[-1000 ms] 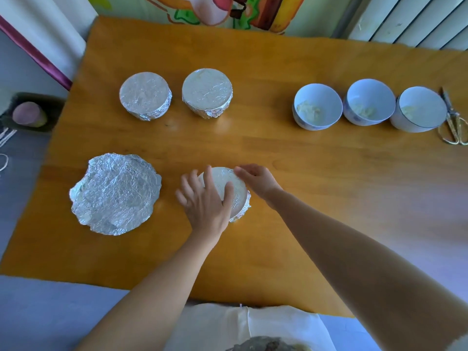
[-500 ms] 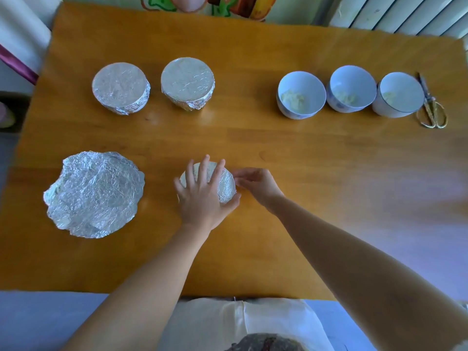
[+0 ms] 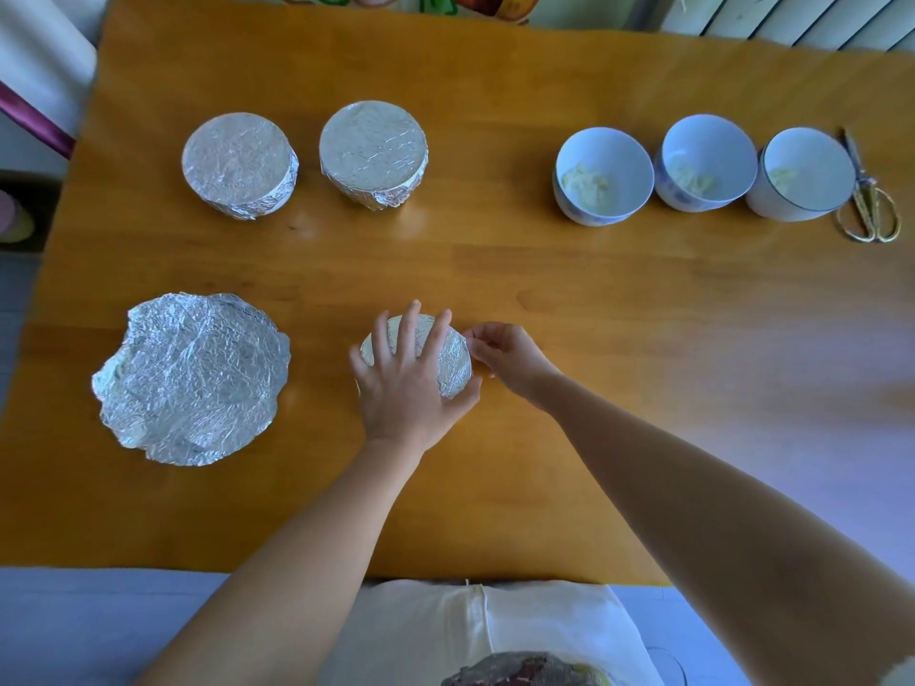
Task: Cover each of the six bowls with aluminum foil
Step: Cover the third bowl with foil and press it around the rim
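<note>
A foil-covered bowl [image 3: 453,361] stands near the middle front of the wooden table [image 3: 569,299]. My left hand [image 3: 408,383] lies flat on its top with straight fingers. My right hand [image 3: 510,358] pinches the foil at the bowl's right rim. Two more foil-covered bowls [image 3: 240,163] [image 3: 374,153] stand at the back left. Three uncovered white bowls [image 3: 601,173] [image 3: 705,160] [image 3: 802,173] with some pale food stand in a row at the back right. A pile of crinkled round foil sheets [image 3: 193,376] lies at the front left.
Gold-handled scissors [image 3: 866,200] lie at the far right beside the last bowl. The table's left edge runs close to the foil sheets. A radiator and a wall stand behind the table.
My left hand has slid further over the bowl's top. My right hand has shifted along the right rim and curled onto the foil. The camera has tilted slightly.
</note>
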{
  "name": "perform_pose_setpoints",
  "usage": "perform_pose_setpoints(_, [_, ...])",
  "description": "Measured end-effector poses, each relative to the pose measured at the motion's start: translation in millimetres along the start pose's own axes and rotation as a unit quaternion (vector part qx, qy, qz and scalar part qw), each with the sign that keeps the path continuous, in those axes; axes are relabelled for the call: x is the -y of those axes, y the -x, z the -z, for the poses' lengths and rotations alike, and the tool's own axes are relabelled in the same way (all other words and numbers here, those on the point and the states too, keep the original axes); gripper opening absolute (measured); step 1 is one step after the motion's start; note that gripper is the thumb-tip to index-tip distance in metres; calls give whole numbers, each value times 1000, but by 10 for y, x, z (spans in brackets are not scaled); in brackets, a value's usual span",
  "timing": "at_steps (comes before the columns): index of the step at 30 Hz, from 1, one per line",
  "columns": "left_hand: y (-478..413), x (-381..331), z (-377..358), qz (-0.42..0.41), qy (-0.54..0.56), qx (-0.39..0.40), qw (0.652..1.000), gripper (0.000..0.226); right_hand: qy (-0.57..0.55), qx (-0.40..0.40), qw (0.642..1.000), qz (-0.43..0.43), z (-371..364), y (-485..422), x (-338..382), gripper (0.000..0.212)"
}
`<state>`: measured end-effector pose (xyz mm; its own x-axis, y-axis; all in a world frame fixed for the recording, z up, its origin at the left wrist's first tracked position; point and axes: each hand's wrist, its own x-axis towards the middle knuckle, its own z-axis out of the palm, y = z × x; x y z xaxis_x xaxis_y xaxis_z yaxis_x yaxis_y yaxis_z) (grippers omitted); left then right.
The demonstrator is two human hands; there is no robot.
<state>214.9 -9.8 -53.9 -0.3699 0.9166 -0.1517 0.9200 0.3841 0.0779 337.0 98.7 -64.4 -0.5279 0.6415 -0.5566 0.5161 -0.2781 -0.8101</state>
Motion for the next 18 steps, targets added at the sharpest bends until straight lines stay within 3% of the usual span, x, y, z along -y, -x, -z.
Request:
perform_pose_setpoints(5, [-2, -2, 7, 0, -5, -4, 1000, 83, 35, 36, 998, -46, 106, -56, 125, 16])
perform_pose_setpoints(9, [-4, 2, 9, -1, -2, -3, 1000, 82, 59, 61, 993, -84, 140, -134, 189, 8])
perform_pose_setpoints(13, [-7, -14, 9, 1, -4, -1, 1000, 83, 7, 14, 995, -102, 125, -114, 222, 4])
perform_pose_setpoints(18, [-5, -7, 8, 1, -2, -3, 1000, 83, 38, -24, 996, -74, 103, -84, 237, 14])
